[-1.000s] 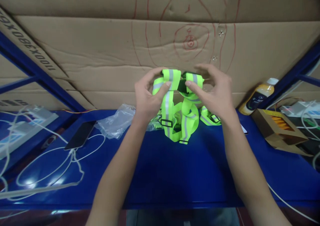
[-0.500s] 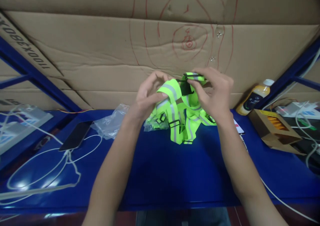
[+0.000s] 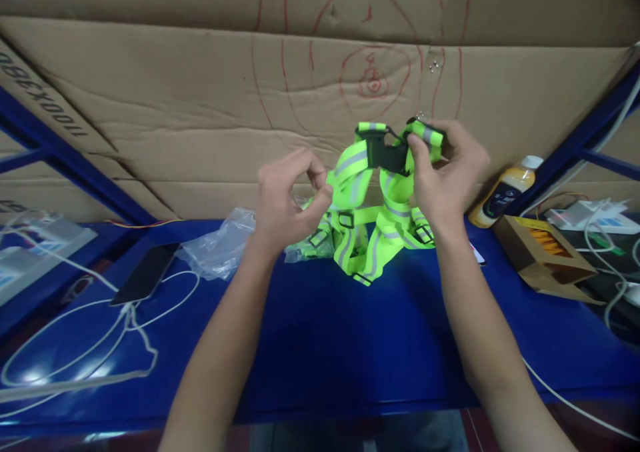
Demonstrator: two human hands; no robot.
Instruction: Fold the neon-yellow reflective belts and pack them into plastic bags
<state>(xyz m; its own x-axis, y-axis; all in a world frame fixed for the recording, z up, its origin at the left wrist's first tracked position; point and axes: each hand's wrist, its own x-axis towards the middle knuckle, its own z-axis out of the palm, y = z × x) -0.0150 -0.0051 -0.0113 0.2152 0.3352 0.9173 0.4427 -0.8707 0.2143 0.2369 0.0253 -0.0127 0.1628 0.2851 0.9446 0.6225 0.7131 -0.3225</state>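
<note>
A wall of cardboard sheets [image 3: 200, 119] backs the blue shelf [image 3: 320, 345]. Above the shelf hangs a neon-yellow reflective strap vest [image 3: 373, 232], its lower loops resting on the surface. The right hand [image 3: 447, 172] pinches a strap end beside the black buckle [image 3: 383, 152]. The left hand [image 3: 285, 202] grips a lower strap between curled fingers. A phone [image 3: 145, 273] lies left.
</note>
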